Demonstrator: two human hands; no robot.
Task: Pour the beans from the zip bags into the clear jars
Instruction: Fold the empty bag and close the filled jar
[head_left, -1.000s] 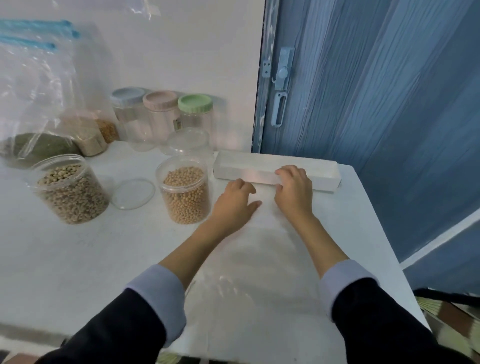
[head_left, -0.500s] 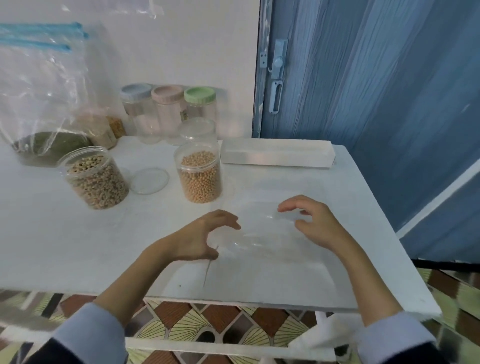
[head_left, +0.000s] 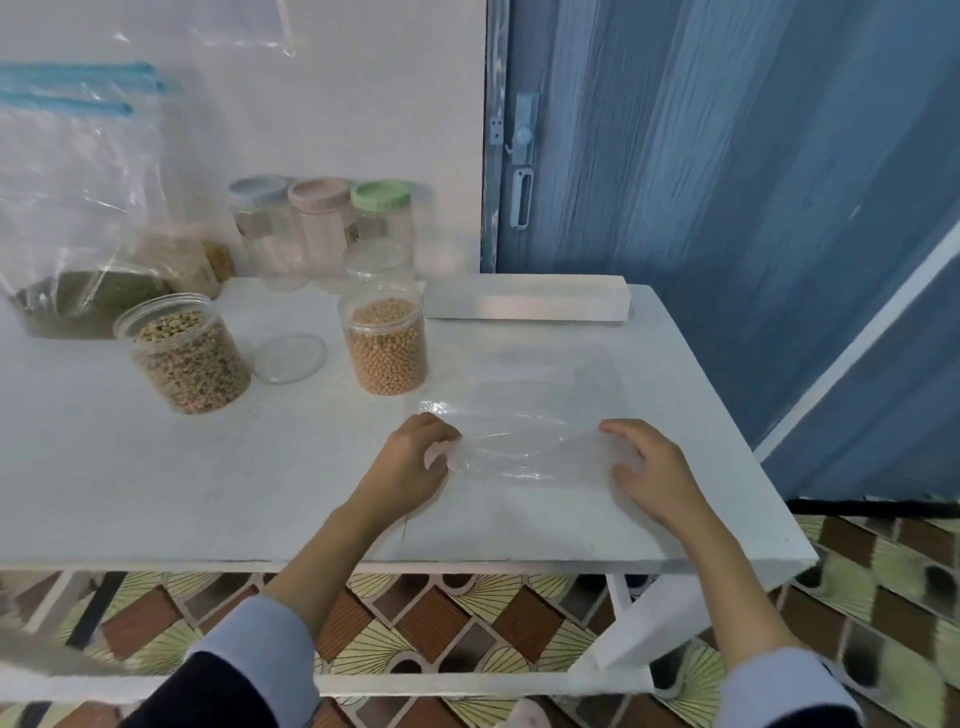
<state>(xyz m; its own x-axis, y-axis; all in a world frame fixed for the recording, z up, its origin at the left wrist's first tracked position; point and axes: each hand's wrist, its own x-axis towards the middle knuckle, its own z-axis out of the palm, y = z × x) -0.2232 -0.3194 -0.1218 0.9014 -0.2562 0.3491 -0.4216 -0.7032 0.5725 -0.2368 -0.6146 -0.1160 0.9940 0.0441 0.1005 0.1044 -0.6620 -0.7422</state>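
An empty clear zip bag (head_left: 524, 415) lies flat on the white table (head_left: 156, 467), right of centre. My left hand (head_left: 410, 467) pinches its near left corner and lifts it a little. My right hand (head_left: 649, 467) curls over the near right corner of the bag. A clear jar of yellow beans (head_left: 387, 343) stands open just behind the bag. Further left is an open jar of mixed beans (head_left: 187, 353). At the far left a zip bag with green beans (head_left: 78, 291) leans on the wall.
A loose clear lid (head_left: 291, 358) lies between the two filled jars. Three lidded jars (head_left: 317, 223) and an empty clear jar (head_left: 379, 260) stand by the wall. A long white box (head_left: 524, 306) lies at the back right, next to a blue door (head_left: 727, 208).
My hands drew back from the white box toward the near table edge. They took hold of the empty bag's near corners and raised that edge. The camera pulled back too.
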